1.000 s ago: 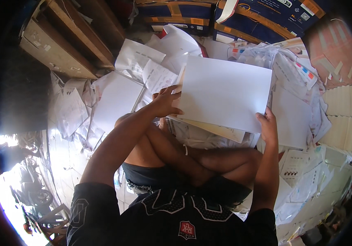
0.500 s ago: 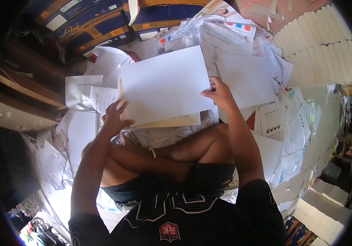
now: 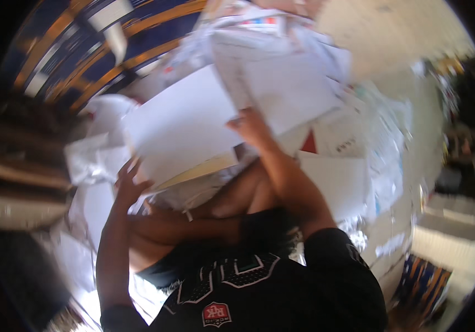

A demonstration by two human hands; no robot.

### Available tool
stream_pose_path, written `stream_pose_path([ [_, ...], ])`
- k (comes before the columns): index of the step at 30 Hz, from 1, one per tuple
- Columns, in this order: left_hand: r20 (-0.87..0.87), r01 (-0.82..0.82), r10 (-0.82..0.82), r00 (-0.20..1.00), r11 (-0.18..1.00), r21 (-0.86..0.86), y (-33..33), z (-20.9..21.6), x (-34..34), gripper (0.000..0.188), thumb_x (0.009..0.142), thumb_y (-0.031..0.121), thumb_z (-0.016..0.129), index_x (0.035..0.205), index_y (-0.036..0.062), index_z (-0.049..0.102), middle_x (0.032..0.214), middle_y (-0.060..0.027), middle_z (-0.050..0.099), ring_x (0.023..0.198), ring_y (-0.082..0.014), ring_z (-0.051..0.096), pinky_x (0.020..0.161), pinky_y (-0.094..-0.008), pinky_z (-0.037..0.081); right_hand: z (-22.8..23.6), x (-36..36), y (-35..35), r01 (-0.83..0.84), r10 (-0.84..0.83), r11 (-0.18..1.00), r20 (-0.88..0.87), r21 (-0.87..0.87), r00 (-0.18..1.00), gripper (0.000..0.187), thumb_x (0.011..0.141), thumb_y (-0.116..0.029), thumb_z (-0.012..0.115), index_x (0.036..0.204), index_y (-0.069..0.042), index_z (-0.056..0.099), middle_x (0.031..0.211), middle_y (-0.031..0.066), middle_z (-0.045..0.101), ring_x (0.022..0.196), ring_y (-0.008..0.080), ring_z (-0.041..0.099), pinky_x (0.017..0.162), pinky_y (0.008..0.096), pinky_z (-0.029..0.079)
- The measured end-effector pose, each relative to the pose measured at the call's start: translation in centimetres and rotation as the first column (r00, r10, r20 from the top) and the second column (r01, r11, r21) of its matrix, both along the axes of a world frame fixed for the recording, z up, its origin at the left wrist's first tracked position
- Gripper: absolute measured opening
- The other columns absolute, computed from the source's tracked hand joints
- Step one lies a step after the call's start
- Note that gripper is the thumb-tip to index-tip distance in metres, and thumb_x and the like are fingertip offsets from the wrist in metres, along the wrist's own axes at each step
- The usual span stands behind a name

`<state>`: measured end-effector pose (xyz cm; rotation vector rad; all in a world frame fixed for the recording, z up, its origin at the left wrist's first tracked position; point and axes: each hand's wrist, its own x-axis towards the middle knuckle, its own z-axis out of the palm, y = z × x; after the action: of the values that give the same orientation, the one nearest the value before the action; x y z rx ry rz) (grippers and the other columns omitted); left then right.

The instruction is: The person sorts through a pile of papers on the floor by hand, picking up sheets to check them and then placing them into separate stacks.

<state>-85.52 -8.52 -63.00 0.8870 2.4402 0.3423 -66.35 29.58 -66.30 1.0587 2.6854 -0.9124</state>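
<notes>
A large sheet of white paper (image 3: 185, 124) lies tilted in front of my crossed legs, over a yellowish sheet (image 3: 204, 167) whose lower edge shows beneath it. My right hand (image 3: 253, 131) is at the white sheet's right edge, its thumb and fingers closed on that edge. At the lower left corner, my left hand (image 3: 130, 181) touches the sheet with thumb and fingers spread apart. Motion blurs the picture somewhat, and how many sheets lie in the stack is hidden.
White paper (image 3: 293, 91) and crumpled plastic wrap (image 3: 387, 149) surround my legs. Blue and orange boxes (image 3: 82, 66) are stacked at the far left, beside brown shelves (image 3: 21, 171). Pale stacks of paper (image 3: 448, 238) stand at the right.
The view has swung, so the scene sits lower and farther left. My right hand remains at the sheet's right edge and my left hand at its lower left corner.
</notes>
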Motion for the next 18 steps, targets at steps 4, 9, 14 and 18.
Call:
stream_pose_path([
  [4,-0.074,0.030,-0.040,0.996,0.991,-0.134,0.0,1.5,-0.5,0.089,0.068,0.045,0.082,0.145,0.0241,0.044,0.151,-0.0114,0.034,0.139,-0.0342,0.030,0.111,-0.0510,0.029,3.3,0.8,-6.3,0.320,-0.111,0.907,-0.580,0.273,0.807,0.046,0.077,-0.023,0.071,0.113,0.001,0.057,0.109,0.0237,0.059,0.101,0.0421,0.058,0.084,0.0518,0.049],
  [9,-0.006,0.134,-0.135,0.991,0.988,-0.073,0.4,0.1,-2.3,0.091,0.067,0.046,0.082,0.146,0.0223,0.043,0.150,-0.0179,0.032,0.138,-0.0387,0.031,0.110,-0.0503,0.032,7.9,3.2,-5.1,0.275,-0.413,0.857,-0.260,-0.436,0.873,0.057,0.084,-0.024,0.065,0.126,0.005,0.040,0.103,0.0324,0.062,0.092,0.0437,0.063,0.085,0.0482,0.047],
  [14,0.042,0.092,-0.093,0.995,0.995,0.028,-0.7,-0.5,-1.9,0.092,0.070,0.030,0.084,0.147,0.0116,0.038,0.146,-0.0194,0.037,0.136,-0.0359,0.035,0.111,-0.0448,0.032,6.3,11.5,-3.6,0.143,-0.569,0.707,-0.437,-0.692,0.697,0.067,0.086,-0.019,0.069,0.140,0.002,0.034,0.116,0.0208,0.062,0.107,0.0273,0.063,0.094,0.0361,0.046],
  [18,0.039,-0.093,0.086,0.996,0.948,0.303,-2.5,5.6,-2.2,0.073,0.078,0.010,0.075,0.142,0.0050,0.043,0.137,-0.0153,0.050,0.129,-0.0289,0.045,0.109,-0.0392,0.035,16.0,30.5,1.7,0.510,-0.792,0.585,-0.309,-0.631,0.527,0.068,0.085,-0.012,0.067,0.142,0.003,0.033,0.128,0.0145,0.054,0.112,0.0223,0.057,0.094,0.0331,0.049],
])
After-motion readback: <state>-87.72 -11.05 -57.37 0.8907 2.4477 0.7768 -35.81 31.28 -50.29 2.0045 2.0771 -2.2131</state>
